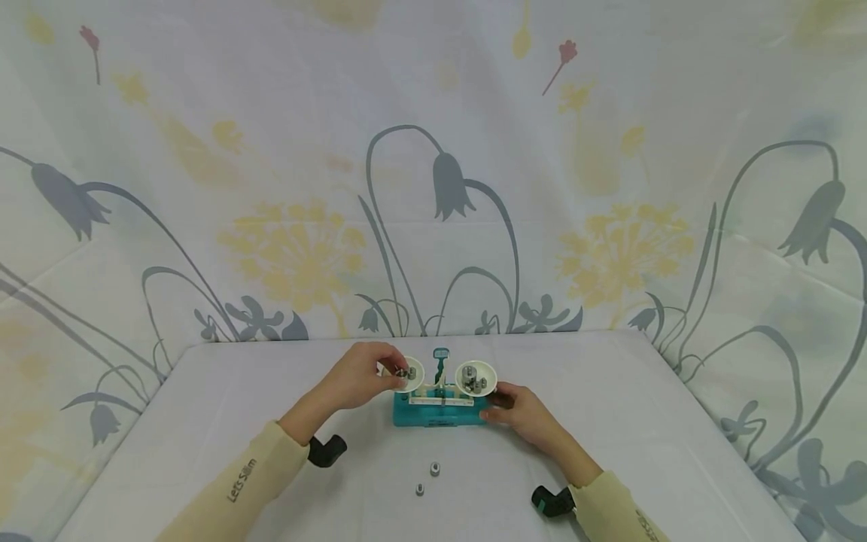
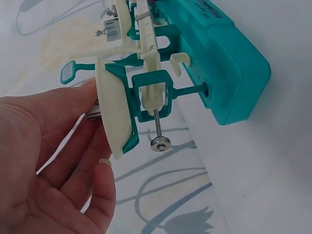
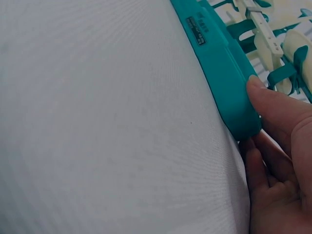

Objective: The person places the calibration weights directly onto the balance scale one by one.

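Observation:
A small balance scale with a teal base (image 1: 440, 412) stands on the white-covered table. My left hand (image 1: 362, 374) is over its left pan (image 1: 418, 385), thumb and fingers curled at a small metal weight (image 2: 93, 113) by the pan's inner face. Another weight (image 1: 412, 373) lies in that pan. In the left wrist view the pan hides part of the fingertips. Several metal weights (image 1: 470, 375) of different sizes sit in the right pan (image 1: 491, 370). My right hand (image 1: 524, 412) grips the right end of the base, its thumb on the side surface in the right wrist view.
Two loose metal weights, a larger one (image 1: 435, 469) and a smaller one (image 1: 420, 489), stand on the table in front of the scale. A flower-printed cloth (image 1: 433, 248) hangs close behind it. Black wrist devices sit below each forearm.

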`<act>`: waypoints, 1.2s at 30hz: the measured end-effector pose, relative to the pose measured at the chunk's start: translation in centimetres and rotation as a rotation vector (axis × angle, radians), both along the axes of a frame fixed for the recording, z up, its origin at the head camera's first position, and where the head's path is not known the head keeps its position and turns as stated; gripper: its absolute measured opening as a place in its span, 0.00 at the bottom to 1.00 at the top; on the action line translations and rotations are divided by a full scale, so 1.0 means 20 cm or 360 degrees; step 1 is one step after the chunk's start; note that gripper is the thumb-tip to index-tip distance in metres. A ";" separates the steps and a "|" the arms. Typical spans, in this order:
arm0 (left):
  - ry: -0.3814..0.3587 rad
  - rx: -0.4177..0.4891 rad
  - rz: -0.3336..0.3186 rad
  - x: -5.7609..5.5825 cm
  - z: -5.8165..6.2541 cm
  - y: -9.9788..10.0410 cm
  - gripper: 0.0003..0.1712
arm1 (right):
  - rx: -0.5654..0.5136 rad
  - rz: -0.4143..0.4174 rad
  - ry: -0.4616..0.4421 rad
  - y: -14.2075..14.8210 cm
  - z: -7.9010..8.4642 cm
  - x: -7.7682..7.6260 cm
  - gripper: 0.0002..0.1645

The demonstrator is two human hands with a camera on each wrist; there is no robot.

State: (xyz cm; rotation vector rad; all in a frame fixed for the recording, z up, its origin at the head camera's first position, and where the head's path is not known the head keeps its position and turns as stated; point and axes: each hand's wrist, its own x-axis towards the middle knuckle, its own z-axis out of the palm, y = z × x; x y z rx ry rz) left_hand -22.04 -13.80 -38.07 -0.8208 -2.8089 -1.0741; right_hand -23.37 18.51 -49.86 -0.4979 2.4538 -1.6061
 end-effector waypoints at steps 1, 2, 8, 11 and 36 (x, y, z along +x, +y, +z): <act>-0.0003 -0.0007 0.0000 0.00 0.00 0.00 0.07 | -0.0004 0.0003 -0.0001 0.00 0.00 0.00 0.36; -0.0008 -0.0014 0.0001 0.00 0.00 0.00 0.07 | -0.0006 0.0008 0.0001 0.00 0.00 0.00 0.36; -0.0022 -0.0037 -0.0009 0.01 0.01 0.01 0.06 | -0.0059 0.0023 0.0005 0.01 0.00 0.00 0.35; -0.0003 -0.0049 -0.0020 0.01 0.01 0.00 0.07 | -0.0062 0.0025 0.0003 0.01 0.00 0.00 0.35; 0.0139 0.0054 -0.0050 0.05 0.02 -0.06 0.07 | -0.0038 0.0015 0.0002 0.00 0.01 0.01 0.36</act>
